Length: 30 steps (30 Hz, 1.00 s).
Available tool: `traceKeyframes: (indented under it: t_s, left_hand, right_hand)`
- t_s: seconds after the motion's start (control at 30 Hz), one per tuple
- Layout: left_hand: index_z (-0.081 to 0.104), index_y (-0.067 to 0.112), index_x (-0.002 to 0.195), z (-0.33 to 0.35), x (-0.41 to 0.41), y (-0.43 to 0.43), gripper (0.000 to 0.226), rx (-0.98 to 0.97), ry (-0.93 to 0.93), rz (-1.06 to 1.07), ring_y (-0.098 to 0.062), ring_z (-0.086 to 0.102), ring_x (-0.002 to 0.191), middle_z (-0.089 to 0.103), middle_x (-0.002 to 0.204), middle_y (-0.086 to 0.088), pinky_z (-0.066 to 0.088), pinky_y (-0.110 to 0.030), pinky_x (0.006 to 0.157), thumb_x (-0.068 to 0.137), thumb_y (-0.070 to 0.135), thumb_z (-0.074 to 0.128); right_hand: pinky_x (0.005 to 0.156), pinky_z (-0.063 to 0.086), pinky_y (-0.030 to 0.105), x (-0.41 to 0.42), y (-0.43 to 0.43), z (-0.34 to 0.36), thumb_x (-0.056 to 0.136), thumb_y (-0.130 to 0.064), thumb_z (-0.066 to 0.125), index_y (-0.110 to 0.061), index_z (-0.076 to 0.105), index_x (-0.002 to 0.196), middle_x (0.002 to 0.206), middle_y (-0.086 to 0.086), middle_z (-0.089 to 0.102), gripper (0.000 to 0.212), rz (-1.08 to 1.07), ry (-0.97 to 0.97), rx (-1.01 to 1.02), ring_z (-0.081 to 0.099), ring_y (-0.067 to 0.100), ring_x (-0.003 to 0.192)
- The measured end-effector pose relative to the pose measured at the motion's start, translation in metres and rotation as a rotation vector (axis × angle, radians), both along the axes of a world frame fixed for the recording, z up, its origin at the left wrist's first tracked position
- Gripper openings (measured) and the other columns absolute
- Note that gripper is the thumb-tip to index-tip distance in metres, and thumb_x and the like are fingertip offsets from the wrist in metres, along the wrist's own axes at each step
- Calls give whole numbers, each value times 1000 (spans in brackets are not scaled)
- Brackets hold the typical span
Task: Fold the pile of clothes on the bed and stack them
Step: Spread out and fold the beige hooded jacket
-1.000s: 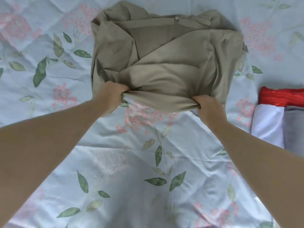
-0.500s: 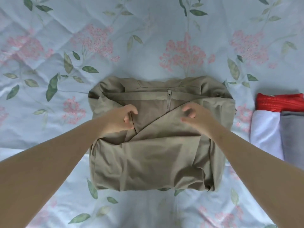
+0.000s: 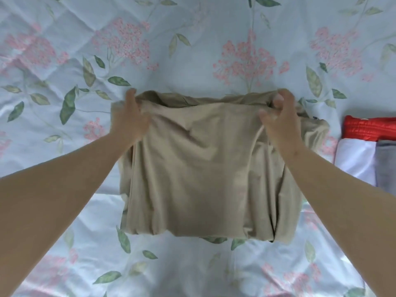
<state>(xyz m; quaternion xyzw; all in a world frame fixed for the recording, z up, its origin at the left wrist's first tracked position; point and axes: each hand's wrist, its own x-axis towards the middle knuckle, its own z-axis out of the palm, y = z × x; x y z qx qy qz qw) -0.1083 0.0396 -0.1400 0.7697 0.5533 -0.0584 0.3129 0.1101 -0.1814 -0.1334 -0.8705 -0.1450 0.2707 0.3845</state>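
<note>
A beige garment [image 3: 205, 168] lies folded into a rough rectangle in the middle of the bed, its smooth outer face up. My left hand [image 3: 130, 116] grips its far left corner, fingers curled over the folded edge. My right hand [image 3: 278, 116] pinches the far right corner, thumb and fingers bunched on the fabric. Both arms reach forward over the bedspread.
A stack of folded clothes sits at the right edge: a red piece [image 3: 370, 129], a white piece [image 3: 355, 159] and a grey piece [image 3: 385, 166]. The floral quilted bedspread [image 3: 192, 56] spreads all around the garment.
The lower half of the beige garment has been folded up over the zipper side. My hands went from the near edge to the far corners, where they now grip the fabric.
</note>
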Motion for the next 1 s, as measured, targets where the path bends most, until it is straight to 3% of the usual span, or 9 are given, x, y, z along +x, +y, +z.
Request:
traceKeyframes:
  t_s: [0.1,0.17,0.23,0.37,0.47,0.53,0.67,0.87,1.0]
  left_hand:
    - [-7,29,151,-9,2,-29,88,-94,188,-316,-25,15,145,8,159,-3,25,-49,113,91,33,57]
    - [-5,35,150,-18,0,-49,83,-72,299,-477,-23,0,147,-3,160,2,14,-52,116,91,45,52]
    - [-3,39,149,-27,-5,-60,74,-103,416,-521,-24,-4,147,-8,159,6,12,-55,116,93,53,43]
    - [10,31,150,-27,4,-65,62,-11,468,-451,-27,0,146,-2,160,-2,15,-53,114,97,50,35]
    - [32,18,143,-21,23,-66,58,183,209,-465,-28,11,144,16,155,-9,20,-47,112,93,43,49]
    - [31,20,144,-18,39,-67,67,169,88,-590,-26,8,145,15,156,-8,16,-46,114,88,45,58]
    - [14,25,150,-20,79,-73,97,140,139,-814,-24,-1,147,5,158,-6,6,-51,116,75,57,67]
    - [1,21,151,-32,115,-65,119,128,254,-944,-30,12,144,8,157,-10,9,-57,113,65,65,71]
    - [17,21,146,-38,117,-63,116,146,327,-903,-34,33,132,34,144,-11,25,-53,106,57,68,74]
  right_hand:
    - [107,31,42,-11,-22,-7,88,-27,56,-27,26,145,143,0,41,64,-5,-156,-278,40,24,129]
    - [108,25,47,-22,-46,-13,88,-31,57,-24,24,145,150,7,29,67,-95,-156,-522,30,30,135]
    - [98,32,45,-30,-67,-20,89,-31,58,-17,29,140,144,14,32,61,-116,-39,-646,36,34,126]
    - [74,32,30,-26,-84,-26,92,-14,49,-5,50,112,115,16,56,21,-171,21,-451,49,30,95]
    - [73,27,29,-40,-85,-15,92,-17,48,-9,49,106,112,10,53,16,-315,40,-402,44,24,87]
    - [74,30,31,-67,-83,-9,91,-22,51,-12,46,102,113,8,50,15,-335,135,-444,44,23,90]
    - [95,38,38,-120,-78,-7,87,-26,55,-17,44,101,121,8,48,20,-448,339,-505,49,31,112]
    - [96,34,37,-196,-100,-10,82,-34,68,-3,36,125,128,13,40,62,-1002,663,-585,41,33,122]
    - [81,49,36,-232,-94,-18,77,-43,74,-12,51,89,94,3,60,41,-1325,1083,-112,60,20,85]
